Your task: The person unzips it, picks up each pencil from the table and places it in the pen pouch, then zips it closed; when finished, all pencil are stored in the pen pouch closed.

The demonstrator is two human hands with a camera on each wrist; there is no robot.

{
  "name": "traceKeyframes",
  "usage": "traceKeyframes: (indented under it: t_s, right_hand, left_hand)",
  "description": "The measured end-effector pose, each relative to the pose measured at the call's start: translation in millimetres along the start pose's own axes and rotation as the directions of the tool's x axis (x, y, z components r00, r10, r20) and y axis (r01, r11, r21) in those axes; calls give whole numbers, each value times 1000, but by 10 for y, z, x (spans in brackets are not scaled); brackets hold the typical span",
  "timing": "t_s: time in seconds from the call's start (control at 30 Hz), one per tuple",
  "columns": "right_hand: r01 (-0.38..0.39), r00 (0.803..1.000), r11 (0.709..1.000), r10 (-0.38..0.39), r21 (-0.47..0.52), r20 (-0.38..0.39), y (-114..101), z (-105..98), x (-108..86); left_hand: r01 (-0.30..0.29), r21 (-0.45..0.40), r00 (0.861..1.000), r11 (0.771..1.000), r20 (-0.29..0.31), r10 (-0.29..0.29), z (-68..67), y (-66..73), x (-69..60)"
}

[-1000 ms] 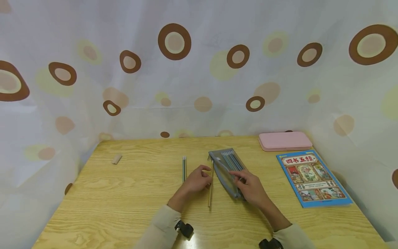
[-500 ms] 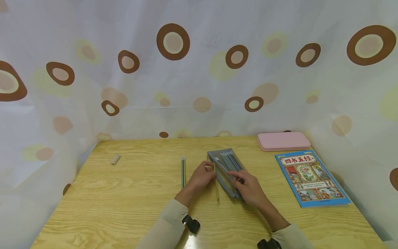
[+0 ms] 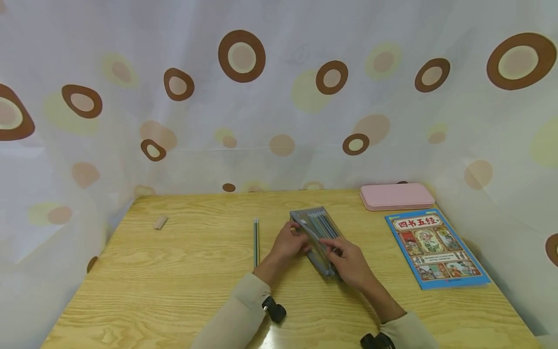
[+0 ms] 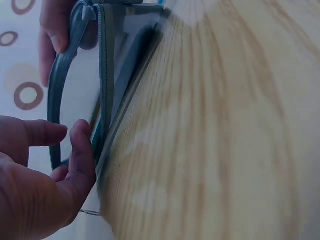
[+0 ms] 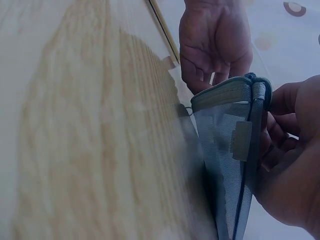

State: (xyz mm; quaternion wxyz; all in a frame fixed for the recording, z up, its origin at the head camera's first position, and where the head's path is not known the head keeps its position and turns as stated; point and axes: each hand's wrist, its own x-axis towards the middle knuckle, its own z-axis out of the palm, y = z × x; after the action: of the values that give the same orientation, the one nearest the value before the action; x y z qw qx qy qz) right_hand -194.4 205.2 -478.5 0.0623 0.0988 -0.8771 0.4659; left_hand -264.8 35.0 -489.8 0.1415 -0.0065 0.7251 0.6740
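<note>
A grey mesh zip pencil case [image 3: 320, 266] lies tilted on the table, its zipped mouth gaping toward the left. Several pencils [image 3: 324, 225] show through its mesh. My right hand [image 3: 350, 261] pinches the upper edge of the mouth and holds it up. At the mouth is my left hand [image 3: 289, 242], fingertips at the opening; in the left wrist view a gap shows between its thumb and finger [image 4: 47, 132]. A pencil's coloured side shows inside the case, just beyond those fingertips. Left of that hand lie striped pencils [image 3: 256, 242], partly hidden by the forearm.
At the back right is a pink case [image 3: 396, 197], with a blue-edged picture book [image 3: 438, 249] in front of it. A small beige block [image 3: 161, 222] rests at the left of the wooden table [image 3: 174, 291]. A patterned sheet [image 3: 279, 97] surrounds the back and sides.
My left hand has moved right to the pencil case's mouth. The gold pencil beside it has slid into the case and no longer shows on the table. My right hand stays on the edge.
</note>
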Motion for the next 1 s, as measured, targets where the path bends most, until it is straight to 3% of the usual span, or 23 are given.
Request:
traceKeyframes:
  t_s: [0.23, 0.37, 0.53, 0.7, 1.0]
  right_hand:
    - [1, 1000, 1000, -1, 13, 10, -5, -1, -3]
    - [10, 1000, 1000, -10, 14, 9, 4, 1, -10]
    - [12, 1000, 1000, -12, 14, 11, 11, 1, -20]
    - [12, 1000, 1000, -12, 14, 14, 7, 0, -22]
    - [18, 1000, 1000, -19, 21, 18, -4, 5, -22]
  left_hand:
    - [-12, 16, 1000, 1000, 14, 12, -120, -13, -49]
    - [-33, 125, 999, 992, 8, 32, -217, 32, -88]
    - [-82, 282, 997, 956, 21, 79, -337, 45, -147]
    - [-138, 348, 990, 927, 36, 134, -453, 64, -234]
    - [-167, 499, 979, 850, -15, 202, -697, 59, -291]
